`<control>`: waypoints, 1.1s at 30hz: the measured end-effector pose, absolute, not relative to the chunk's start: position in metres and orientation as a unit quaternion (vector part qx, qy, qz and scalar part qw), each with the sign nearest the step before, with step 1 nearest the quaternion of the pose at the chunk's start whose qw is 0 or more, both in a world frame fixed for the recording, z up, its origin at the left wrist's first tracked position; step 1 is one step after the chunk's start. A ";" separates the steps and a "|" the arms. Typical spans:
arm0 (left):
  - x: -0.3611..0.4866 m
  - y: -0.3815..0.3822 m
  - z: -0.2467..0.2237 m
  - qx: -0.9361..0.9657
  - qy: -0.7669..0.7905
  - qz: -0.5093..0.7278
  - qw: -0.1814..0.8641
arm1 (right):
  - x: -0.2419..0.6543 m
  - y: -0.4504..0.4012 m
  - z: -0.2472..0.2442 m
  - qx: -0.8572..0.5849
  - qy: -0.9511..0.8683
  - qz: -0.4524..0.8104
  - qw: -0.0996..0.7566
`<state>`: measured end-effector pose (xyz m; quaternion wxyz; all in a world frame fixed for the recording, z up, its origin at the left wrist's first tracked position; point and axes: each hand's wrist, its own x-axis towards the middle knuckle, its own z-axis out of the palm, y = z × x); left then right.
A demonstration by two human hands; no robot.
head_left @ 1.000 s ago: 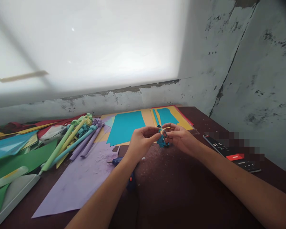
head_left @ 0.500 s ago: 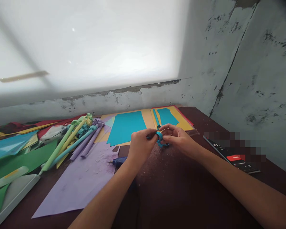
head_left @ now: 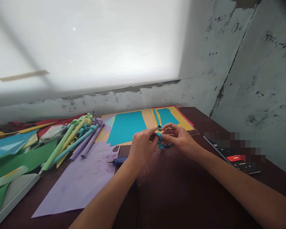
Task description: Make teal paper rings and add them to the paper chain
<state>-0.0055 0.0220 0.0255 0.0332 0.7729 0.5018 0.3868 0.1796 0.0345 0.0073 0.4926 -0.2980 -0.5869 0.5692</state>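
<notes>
A curled blue paper strip (head_left: 160,136) is held between my two hands above the dark table. My left hand (head_left: 144,143) is closed on its left side, fingertips pinched together. From the right, my right hand (head_left: 177,137) grips the curls with thumb and fingers. More blue curls hang just below the fingertips. Behind the hands, a rolled blue paper tube (head_left: 156,117) lies on a yellow sheet (head_left: 187,125), beside small cut blue pieces (head_left: 168,116). A larger stack of blue paper (head_left: 126,127) lies to the left.
Left of the hands are a purple sheet (head_left: 73,187), a dark blue tool with a metal tip (head_left: 119,161) and coloured paper tubes with curled ends (head_left: 59,148). A phone (head_left: 231,156) lies at the right. A wall rises behind the table (head_left: 171,190).
Both hands have stayed in nearly the same place, with slight finger movements around the blue curls. The strip has shifted a little between the fingertips.
</notes>
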 end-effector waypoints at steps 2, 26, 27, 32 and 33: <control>-0.006 0.022 0.025 0.786 0.501 0.363 0.027 | 0.179 0.035 0.007 -0.301 -0.584 0.570 0.494; -0.019 0.031 0.030 0.765 0.565 0.308 -0.022 | 0.205 0.050 0.020 -0.457 -0.732 0.325 0.386; -0.021 0.033 0.031 0.757 0.578 0.303 -0.013 | 0.212 0.054 0.020 -0.479 -0.757 0.277 0.346; -0.030 0.039 0.035 0.742 0.604 0.287 0.048 | 0.228 0.063 0.015 -0.511 -0.817 0.199 0.180; -0.032 0.040 0.035 0.741 0.603 0.291 0.057 | 0.229 0.064 0.013 -0.513 -0.821 0.192 0.163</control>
